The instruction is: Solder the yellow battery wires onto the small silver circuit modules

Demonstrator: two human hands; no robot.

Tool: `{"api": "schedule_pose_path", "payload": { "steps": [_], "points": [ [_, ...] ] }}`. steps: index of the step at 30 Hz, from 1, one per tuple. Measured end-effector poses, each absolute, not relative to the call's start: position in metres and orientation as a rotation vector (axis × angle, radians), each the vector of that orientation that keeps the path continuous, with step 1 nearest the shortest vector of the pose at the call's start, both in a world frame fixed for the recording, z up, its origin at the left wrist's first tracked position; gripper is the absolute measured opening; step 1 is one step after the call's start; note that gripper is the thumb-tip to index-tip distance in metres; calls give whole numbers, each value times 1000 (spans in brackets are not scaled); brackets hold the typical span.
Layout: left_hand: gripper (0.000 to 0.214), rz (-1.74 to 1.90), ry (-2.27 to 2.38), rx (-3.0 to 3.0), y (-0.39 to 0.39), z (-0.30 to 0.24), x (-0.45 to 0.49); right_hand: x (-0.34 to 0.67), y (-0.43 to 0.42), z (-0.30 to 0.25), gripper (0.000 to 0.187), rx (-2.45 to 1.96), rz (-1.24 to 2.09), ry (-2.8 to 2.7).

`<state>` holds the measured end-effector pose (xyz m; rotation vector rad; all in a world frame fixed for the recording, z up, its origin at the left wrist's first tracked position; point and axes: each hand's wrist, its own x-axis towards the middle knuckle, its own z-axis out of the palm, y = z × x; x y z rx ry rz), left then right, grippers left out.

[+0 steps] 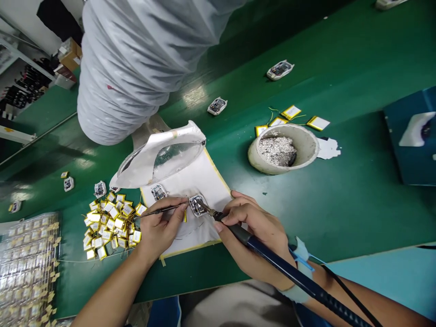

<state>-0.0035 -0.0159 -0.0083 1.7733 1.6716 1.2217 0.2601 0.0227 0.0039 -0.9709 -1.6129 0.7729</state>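
Note:
My right hand (257, 229) grips a dark blue soldering iron (269, 258) like a pen. Its tip meets the circuit board inside a small white device case (196, 209), which lies on a white sheet (194, 234) edged with yellow tape. Thin dark tweezers (159, 210) are pinched in my left hand (158, 234), their point at the left edge of that case. Whether they hold a wire is too small to tell. Just beyond my left fingers sits a second open case (158, 191). A yellow edge of a battery (185, 216) shows beside the left fingertips.
A clear fume hood (177, 154) on a wide grey hose (136, 68) overhangs the sheet. Wired batteries (111, 220) are heaped on the left, near plastic trays (27, 263). A cup (306, 156) of silvery bits stands right. More cases (217, 106) lie farther back.

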Motion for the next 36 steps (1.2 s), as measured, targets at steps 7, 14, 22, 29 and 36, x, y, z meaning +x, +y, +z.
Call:
{"api": "schedule_pose_path", "payload": {
  "steps": [7, 14, 22, 29, 36],
  "points": [
    [17, 1212, 1646, 1718, -17, -9, -5, 259, 24, 3, 28, -969, 744, -1641],
    [26, 1174, 1679, 1735, -15, -14, -5, 259, 24, 4, 28, -974, 761, -1613],
    [16, 1253, 1613, 1913, -5, -5, 2, 257, 22, 2, 25, -987, 722, -1653],
    [14, 1247, 1625, 1956, -5, -5, 3, 257, 20, 0, 25, -993, 721, -1677],
    [7, 1308, 1558, 2021, -1, -6, 4, 257, 20, 0, 25, -998, 729, -1688]
  ]
}}
